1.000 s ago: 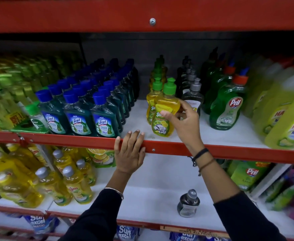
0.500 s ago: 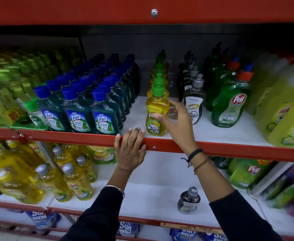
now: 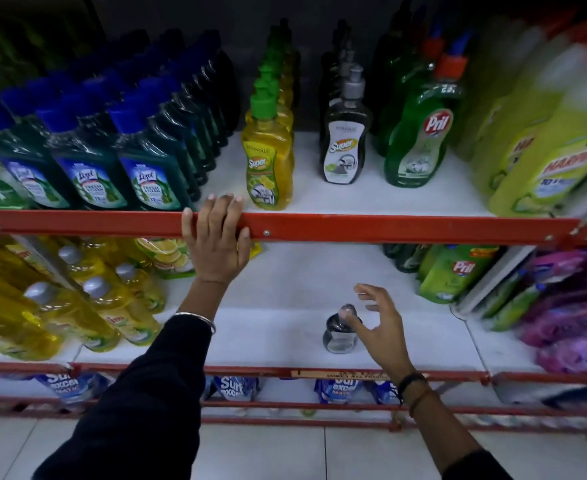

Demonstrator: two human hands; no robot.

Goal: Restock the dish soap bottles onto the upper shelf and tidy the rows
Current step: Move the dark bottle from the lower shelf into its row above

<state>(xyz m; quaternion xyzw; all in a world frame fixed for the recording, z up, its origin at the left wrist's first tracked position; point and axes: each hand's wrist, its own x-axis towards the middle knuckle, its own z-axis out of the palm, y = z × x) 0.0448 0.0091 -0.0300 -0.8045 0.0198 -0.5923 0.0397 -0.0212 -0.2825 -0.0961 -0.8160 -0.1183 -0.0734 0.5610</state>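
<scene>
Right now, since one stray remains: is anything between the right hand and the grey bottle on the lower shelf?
Nothing visible: the open right hand hovers right beside the grey bottle.

You see a yellow Super bottle [image 3: 268, 164], green-capped; right of it a grey Super bottle [image 3: 344, 150]; left, teal Lizol bottles [image 3: 150, 178], blue-capped; near, a red shelf rail [image 3: 389, 230].

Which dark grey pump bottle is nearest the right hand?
The lone grey bottle on the lower shelf, under the right hand; the other grey bottles stand in a row on the upper shelf.
</scene>
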